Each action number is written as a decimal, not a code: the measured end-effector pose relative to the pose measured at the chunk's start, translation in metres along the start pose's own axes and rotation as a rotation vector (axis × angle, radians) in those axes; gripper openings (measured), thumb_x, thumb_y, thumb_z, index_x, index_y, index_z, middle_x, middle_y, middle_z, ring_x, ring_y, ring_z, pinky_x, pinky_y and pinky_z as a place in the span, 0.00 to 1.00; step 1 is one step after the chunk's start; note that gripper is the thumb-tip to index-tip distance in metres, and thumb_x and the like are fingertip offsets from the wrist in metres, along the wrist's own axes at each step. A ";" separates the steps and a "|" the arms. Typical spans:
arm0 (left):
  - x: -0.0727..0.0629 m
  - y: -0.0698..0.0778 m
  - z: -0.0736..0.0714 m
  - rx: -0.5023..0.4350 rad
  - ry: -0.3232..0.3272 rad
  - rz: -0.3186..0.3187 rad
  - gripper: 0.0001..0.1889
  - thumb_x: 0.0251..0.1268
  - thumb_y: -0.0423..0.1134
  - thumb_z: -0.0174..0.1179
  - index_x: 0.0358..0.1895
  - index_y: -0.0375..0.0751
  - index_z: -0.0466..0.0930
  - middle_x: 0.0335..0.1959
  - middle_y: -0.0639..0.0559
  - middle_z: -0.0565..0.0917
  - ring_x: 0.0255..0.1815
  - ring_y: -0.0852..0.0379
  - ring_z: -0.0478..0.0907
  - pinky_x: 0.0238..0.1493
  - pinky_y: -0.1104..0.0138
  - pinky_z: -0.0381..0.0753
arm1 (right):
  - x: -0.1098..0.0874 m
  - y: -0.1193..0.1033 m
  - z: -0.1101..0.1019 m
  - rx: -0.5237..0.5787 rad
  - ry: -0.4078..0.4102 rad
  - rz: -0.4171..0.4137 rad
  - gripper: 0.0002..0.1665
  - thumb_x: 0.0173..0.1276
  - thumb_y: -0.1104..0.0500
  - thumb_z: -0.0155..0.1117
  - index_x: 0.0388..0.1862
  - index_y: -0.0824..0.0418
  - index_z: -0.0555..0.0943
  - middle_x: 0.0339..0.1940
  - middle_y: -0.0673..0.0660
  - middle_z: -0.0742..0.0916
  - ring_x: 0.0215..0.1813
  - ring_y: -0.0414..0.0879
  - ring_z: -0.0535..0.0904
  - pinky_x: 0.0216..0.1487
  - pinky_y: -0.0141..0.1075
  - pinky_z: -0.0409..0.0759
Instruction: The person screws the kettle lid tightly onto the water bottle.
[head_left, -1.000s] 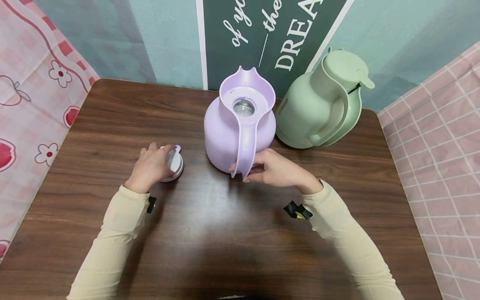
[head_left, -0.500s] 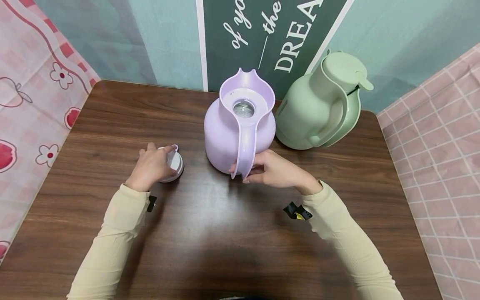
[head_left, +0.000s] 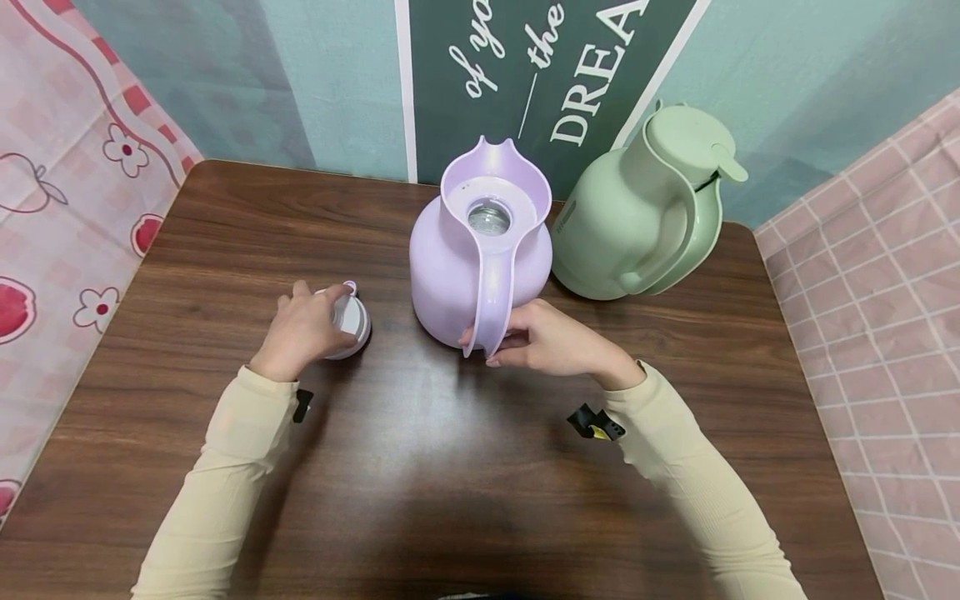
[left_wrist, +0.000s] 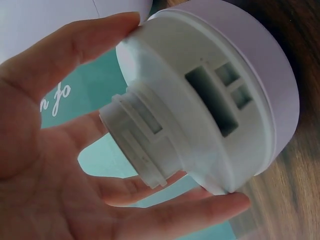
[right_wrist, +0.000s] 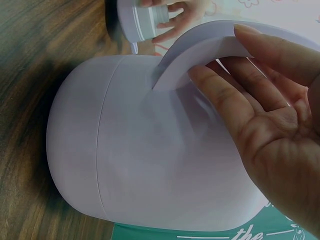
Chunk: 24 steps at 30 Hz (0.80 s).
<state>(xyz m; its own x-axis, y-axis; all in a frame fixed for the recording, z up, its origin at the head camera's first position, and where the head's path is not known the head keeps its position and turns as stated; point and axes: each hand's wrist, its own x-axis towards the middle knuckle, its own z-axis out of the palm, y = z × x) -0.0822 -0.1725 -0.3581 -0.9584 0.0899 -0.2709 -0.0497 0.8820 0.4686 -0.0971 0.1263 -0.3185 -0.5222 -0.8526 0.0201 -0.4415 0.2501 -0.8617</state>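
My left hand grips the lid of the lilac thermos jug, thumb and fingers spread around its rim. The left wrist view shows the lid's white underside with a slotted flange and a ridged plug turned toward the palm, lilac top facing the tabletop. Whether the lid touches the table is hard to tell. The lilac thermos jug stands upright, its round mouth uncovered. My right hand holds the lower part of the jug's handle between thumb and fingers.
A green thermos jug with its lid on stands right of the lilac one, near the back wall. Both stand on a brown wooden table. Patterned cloths hang around the back and left, with pink tiling at right.
The lid in my left hand has shifted and tilted slightly, its small ring moving a little toward the back. My right hand and the lilac jug stay where they were.
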 end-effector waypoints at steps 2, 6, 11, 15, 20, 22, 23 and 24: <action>-0.001 0.001 -0.001 0.001 0.002 0.002 0.37 0.41 0.38 0.66 0.61 0.35 0.66 0.45 0.21 0.65 0.39 0.28 0.63 0.37 0.46 0.67 | 0.000 0.000 0.000 -0.002 0.004 -0.005 0.17 0.55 0.73 0.65 0.45 0.66 0.81 0.44 0.54 0.84 0.48 0.45 0.78 0.48 0.34 0.74; -0.001 0.002 -0.004 -0.011 0.006 0.010 0.37 0.41 0.39 0.67 0.61 0.35 0.66 0.44 0.22 0.65 0.39 0.28 0.65 0.37 0.46 0.66 | 0.000 -0.002 0.000 -0.003 0.007 -0.003 0.16 0.54 0.73 0.65 0.44 0.65 0.82 0.44 0.52 0.84 0.49 0.42 0.77 0.49 0.34 0.74; -0.003 0.003 -0.009 -0.042 0.035 0.033 0.36 0.42 0.40 0.67 0.60 0.36 0.66 0.43 0.24 0.66 0.39 0.28 0.68 0.38 0.45 0.68 | -0.001 -0.002 0.000 -0.003 0.002 0.016 0.17 0.55 0.72 0.65 0.45 0.64 0.81 0.44 0.51 0.84 0.47 0.41 0.78 0.46 0.33 0.75; -0.004 0.004 -0.014 -0.089 0.049 0.031 0.36 0.44 0.42 0.67 0.60 0.36 0.64 0.46 0.24 0.66 0.42 0.30 0.68 0.40 0.44 0.68 | 0.000 -0.001 0.000 -0.015 -0.001 0.017 0.17 0.55 0.72 0.65 0.46 0.64 0.81 0.45 0.52 0.84 0.46 0.42 0.78 0.46 0.33 0.75; -0.007 0.006 -0.018 -0.136 0.066 0.026 0.36 0.45 0.42 0.67 0.61 0.37 0.63 0.49 0.24 0.65 0.46 0.30 0.66 0.43 0.44 0.67 | 0.000 -0.001 -0.001 -0.011 -0.001 0.017 0.17 0.55 0.72 0.65 0.46 0.65 0.81 0.45 0.53 0.84 0.45 0.46 0.78 0.46 0.33 0.75; -0.009 0.008 -0.020 -0.150 0.082 0.031 0.36 0.45 0.41 0.67 0.60 0.37 0.63 0.50 0.24 0.65 0.47 0.31 0.65 0.43 0.43 0.66 | 0.000 -0.001 0.000 -0.009 -0.001 0.018 0.17 0.55 0.72 0.65 0.46 0.66 0.81 0.45 0.53 0.84 0.45 0.45 0.79 0.46 0.33 0.75; -0.010 0.008 -0.021 -0.155 0.092 0.035 0.36 0.45 0.41 0.67 0.60 0.37 0.64 0.50 0.24 0.65 0.47 0.31 0.65 0.43 0.43 0.66 | 0.000 -0.001 0.000 -0.010 -0.001 0.018 0.17 0.55 0.72 0.65 0.46 0.66 0.81 0.45 0.53 0.84 0.46 0.45 0.78 0.46 0.33 0.75; -0.010 0.009 -0.021 -0.161 0.103 0.039 0.36 0.45 0.41 0.67 0.60 0.36 0.64 0.50 0.24 0.65 0.48 0.31 0.65 0.43 0.43 0.66 | 0.000 -0.001 0.000 -0.012 -0.001 0.018 0.17 0.55 0.72 0.65 0.46 0.66 0.81 0.45 0.54 0.84 0.46 0.44 0.78 0.46 0.33 0.75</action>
<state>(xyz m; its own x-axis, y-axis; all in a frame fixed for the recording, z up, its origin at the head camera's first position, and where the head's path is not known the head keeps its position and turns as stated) -0.0791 -0.1753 -0.3331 -0.9838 0.0677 -0.1660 -0.0480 0.7925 0.6080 -0.0967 0.1263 -0.3171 -0.5289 -0.8487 0.0042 -0.4409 0.2706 -0.8558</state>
